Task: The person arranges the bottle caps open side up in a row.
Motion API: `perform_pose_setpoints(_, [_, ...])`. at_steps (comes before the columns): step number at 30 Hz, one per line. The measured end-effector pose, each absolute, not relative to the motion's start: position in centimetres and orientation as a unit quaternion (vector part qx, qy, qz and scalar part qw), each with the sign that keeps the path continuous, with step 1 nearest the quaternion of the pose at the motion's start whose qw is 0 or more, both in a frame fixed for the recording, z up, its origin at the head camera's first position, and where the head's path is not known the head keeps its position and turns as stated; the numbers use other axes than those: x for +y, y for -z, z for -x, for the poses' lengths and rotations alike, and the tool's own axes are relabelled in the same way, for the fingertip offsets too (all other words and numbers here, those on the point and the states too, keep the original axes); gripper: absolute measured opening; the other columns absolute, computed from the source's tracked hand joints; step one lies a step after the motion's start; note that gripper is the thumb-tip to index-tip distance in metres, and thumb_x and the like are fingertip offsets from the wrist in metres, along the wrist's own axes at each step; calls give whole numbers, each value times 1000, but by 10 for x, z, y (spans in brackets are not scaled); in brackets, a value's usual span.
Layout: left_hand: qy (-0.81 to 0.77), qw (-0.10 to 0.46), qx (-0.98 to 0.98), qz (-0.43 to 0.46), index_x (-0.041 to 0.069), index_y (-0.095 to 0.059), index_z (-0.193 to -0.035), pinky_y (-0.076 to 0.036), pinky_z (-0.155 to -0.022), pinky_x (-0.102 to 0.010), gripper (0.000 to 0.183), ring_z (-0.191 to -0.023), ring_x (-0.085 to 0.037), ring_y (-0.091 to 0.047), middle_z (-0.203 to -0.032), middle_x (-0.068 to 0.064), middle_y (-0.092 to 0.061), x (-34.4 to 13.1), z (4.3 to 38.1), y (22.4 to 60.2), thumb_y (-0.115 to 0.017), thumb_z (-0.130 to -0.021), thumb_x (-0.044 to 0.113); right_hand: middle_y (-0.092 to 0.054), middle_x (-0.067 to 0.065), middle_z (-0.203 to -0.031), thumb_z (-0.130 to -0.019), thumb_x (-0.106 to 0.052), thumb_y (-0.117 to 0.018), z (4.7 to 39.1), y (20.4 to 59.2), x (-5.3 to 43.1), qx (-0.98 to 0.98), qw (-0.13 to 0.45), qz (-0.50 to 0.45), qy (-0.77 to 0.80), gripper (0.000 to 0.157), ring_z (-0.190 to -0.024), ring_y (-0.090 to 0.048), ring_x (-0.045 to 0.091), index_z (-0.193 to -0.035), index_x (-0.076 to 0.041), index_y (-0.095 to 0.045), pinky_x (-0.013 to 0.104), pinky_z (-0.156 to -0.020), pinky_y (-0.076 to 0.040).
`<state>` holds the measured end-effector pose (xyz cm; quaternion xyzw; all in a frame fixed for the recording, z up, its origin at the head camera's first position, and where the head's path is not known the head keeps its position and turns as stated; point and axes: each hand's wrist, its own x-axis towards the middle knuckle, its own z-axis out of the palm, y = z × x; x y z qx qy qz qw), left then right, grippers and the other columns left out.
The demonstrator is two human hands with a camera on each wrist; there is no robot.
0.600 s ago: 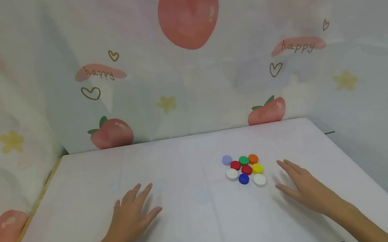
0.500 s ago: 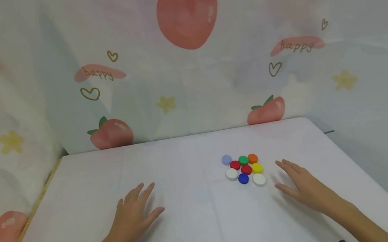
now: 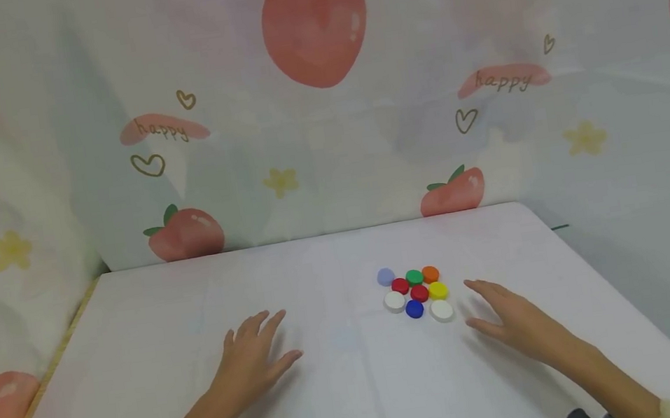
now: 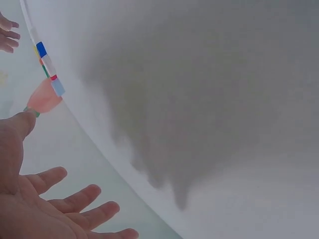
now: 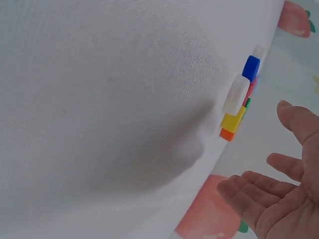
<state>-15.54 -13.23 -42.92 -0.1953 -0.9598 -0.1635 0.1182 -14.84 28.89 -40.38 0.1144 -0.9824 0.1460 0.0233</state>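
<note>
Shifting inward since the earlier frame, the left hand is hovering over the left half of the white table, fingers spread, holding nothing. Nine coloured discs are lying in a cluster right of the table's centre, toward its far edge; being round, they are showing no long axis. Toward the right edge, the right hand is hovering, thumb apart from extended fingers, holding nothing. It is sitting nearer the discs, which are lying just leftward and slightly ahead of it.
</note>
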Motion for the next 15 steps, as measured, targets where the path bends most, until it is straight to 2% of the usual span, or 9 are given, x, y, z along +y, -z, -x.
perform_pose_setpoints(5, [166, 115, -958, 202, 12, -51, -134, -33, -90, -67, 65, -119, -33, -46, -127, -16, -53, -122, 160, 425, -69, -82, 47, -50, 24, -130, -81, -29, -74, 150, 404, 287, -982, 22, -115, -148, 67, -119, -46, 42, -136, -3, -45, 53, -84, -47])
perform_pose_setpoints(12, [169, 59, -964, 197, 12, -50, -134, -32, -92, -66, 66, -121, -34, -43, -128, -16, -52, -104, 164, 417, -69, -82, 47, -52, 22, -128, -79, -26, -77, 154, 403, 286, -981, 24, -124, -147, 67, -118, -48, 40, -134, -4, -47, 53, -86, -46])
perform_pose_setpoints(15, [180, 49, -961, 204, 9, -50, -134, -36, -91, -62, 66, -121, -35, -43, -128, -18, -51, -97, 166, 416, -71, -81, 44, -53, 22, -126, -78, -26, -77, 156, 402, 286, -980, 25, -129, -148, 66, -114, -51, 39, -134, -4, -48, 52, -85, -47])
